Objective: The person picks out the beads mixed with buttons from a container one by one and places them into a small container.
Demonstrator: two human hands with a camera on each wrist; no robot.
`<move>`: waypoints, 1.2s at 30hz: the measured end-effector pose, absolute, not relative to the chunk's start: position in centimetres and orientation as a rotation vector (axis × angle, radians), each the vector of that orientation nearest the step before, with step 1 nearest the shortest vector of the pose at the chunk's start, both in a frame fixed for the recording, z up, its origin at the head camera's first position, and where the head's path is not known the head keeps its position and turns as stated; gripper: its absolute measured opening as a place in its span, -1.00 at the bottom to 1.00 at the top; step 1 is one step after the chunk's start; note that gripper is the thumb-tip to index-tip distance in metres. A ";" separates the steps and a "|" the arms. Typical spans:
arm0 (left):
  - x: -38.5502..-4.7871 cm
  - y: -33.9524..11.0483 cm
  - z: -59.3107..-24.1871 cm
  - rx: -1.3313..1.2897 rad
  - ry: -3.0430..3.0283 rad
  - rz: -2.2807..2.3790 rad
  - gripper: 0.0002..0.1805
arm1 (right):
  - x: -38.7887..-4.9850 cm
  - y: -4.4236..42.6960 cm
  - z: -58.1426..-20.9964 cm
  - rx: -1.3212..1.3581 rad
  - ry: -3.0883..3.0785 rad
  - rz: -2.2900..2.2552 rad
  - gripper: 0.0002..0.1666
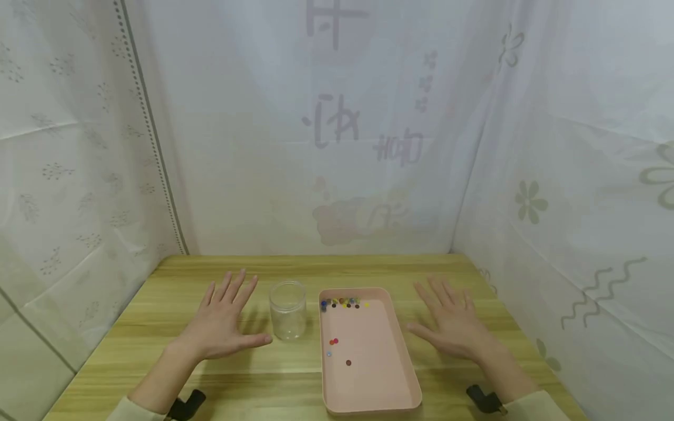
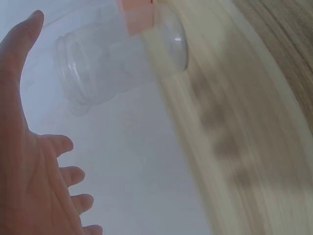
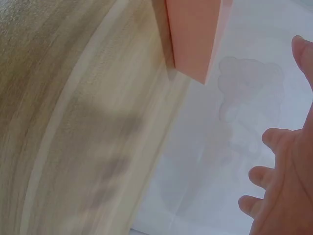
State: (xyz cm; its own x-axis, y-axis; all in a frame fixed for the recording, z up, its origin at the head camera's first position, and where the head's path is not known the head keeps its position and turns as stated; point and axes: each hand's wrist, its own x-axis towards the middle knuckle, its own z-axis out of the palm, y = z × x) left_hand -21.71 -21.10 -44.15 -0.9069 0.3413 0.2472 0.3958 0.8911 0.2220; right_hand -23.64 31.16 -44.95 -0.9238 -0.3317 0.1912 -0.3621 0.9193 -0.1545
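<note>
My left hand [image 1: 222, 324] hovers palm down over the table, fingers spread, just left of a clear plastic jar [image 1: 288, 313]. The jar stands upright without a lid and looks empty; the left wrist view also shows the jar [image 2: 122, 58] beyond the thumb. On the other side, my right hand [image 1: 451, 327] is spread in the same way, to the right of a pink tray [image 1: 368, 380]. Small coloured beads [image 1: 342, 302] lie in a cluster along the tray's far end, and several more, including a dark red bead [image 1: 348, 363], are scattered nearer. Neither hand touches anything.
Everything stands on a wood-grain table [image 1: 247, 380]. White patterned curtains [image 1: 253, 146] hang behind it and at both sides. The tray's raised pink wall [image 3: 195, 34] shows in the right wrist view.
</note>
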 end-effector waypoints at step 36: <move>-26.9 -16.2 -45.9 -0.715 -2.563 -1.561 -0.02 | -22.4 28.0 -44.2 0.468 -2.600 0.951 -0.64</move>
State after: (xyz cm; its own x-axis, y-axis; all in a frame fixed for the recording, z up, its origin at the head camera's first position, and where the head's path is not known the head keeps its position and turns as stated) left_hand -26.94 -16.20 -45.94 -0.8910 0.3562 0.2816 0.4137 0.3809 0.8269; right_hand -22.37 27.98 -44.25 -0.8908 -0.1894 0.4131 -0.4111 0.7230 -0.5552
